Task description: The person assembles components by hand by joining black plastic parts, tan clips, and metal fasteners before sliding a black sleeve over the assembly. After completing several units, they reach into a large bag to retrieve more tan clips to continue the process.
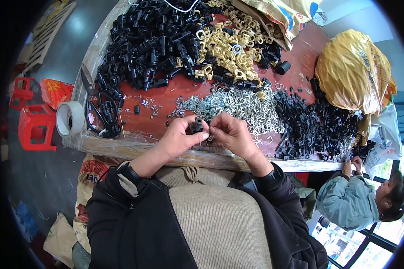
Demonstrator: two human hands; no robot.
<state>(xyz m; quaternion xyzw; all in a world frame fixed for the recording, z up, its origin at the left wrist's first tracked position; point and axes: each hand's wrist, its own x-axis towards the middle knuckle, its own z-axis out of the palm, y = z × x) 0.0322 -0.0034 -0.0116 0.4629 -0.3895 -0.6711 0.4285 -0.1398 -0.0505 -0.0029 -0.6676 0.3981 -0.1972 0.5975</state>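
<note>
My left hand (pixel 177 138) is closed around a small black plastic fitting (pixel 196 124), its round end pointing up and away from me. Close by on the right, my right hand (pixel 236 136) pinches thumb and forefinger together against or just beside the fitting. Whatever sits in that pinch is too small to make out. Both hands are over the near edge of the red table (pixel 141 127). Just beyond them lies a heap of small silvery bent metal clips (pixel 251 107) and tiny screws (pixel 199 105).
Black fittings (pixel 143 42) and yellow clamp pieces (pixel 231 47) are piled at the back. Scissors (pixel 98 101) and a tape roll (pixel 70 118) lie left. Small black parts (pixel 300 123) spread right, near a yellow sack (pixel 352 71). A person (pixel 357 197) works at far right.
</note>
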